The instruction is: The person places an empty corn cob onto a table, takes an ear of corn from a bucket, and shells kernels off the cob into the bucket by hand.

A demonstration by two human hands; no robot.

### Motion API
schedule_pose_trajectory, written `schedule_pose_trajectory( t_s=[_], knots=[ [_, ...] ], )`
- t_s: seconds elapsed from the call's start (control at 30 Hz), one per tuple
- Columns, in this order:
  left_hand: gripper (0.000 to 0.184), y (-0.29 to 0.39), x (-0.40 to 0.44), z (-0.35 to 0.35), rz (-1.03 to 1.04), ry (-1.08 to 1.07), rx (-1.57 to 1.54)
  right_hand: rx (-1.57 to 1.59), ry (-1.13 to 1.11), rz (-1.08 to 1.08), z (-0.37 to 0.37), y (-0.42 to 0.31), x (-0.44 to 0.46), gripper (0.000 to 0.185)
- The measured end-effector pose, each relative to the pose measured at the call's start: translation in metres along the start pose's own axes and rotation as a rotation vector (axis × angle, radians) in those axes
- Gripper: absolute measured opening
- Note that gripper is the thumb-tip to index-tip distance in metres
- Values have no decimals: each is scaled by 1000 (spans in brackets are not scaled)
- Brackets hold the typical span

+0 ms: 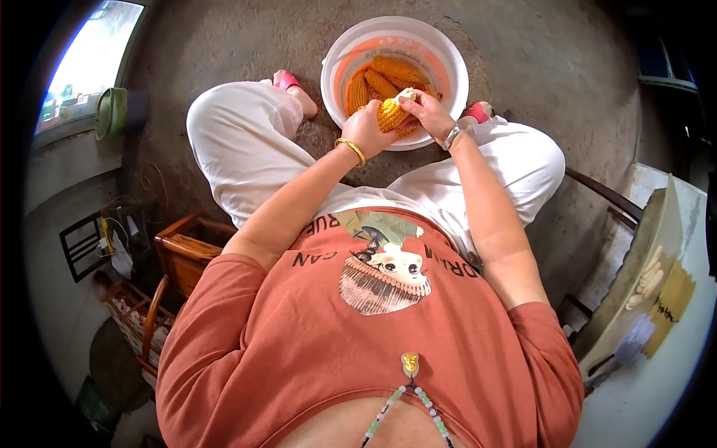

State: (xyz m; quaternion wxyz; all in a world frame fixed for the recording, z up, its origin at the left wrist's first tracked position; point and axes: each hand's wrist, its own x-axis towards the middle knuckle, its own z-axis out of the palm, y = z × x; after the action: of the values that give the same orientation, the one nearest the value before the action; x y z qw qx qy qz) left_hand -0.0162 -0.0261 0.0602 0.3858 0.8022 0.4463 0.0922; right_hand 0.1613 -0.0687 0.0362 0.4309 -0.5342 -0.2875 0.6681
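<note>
An ear of corn (390,116) with yellow kernels and a pale, bare-looking end is held over a white bucket (334,61). My left hand (365,127), with a gold bangle at the wrist, is closed around its near left part. At the pale end, the fingers of my right hand (432,117) wrap the ear from the other side; a watch sits on that wrist. Inside the bucket lie several more ears of corn (397,71), orange-yellow and without husks. My hands hide part of the held ear and the bucket's near side.
The bucket stands on a grey concrete floor (239,45) between my knees. A wooden chair (190,250) is at the left, with a green container (110,113) farther up. To the right stands a table (635,276) with papers on it.
</note>
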Motion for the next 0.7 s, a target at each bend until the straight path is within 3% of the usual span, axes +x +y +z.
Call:
schedule_pose_trajectory(
  t_s=[0.4, 0.7],
  knots=[
    [50, -6, 0, 4, 42, -8, 7, -94, -127, 24, -11, -9, -1, 33],
    [52, -2, -2, 5, 52, -13, 51, -47, -64, 4, -8, -1, 4, 31]
  ],
)
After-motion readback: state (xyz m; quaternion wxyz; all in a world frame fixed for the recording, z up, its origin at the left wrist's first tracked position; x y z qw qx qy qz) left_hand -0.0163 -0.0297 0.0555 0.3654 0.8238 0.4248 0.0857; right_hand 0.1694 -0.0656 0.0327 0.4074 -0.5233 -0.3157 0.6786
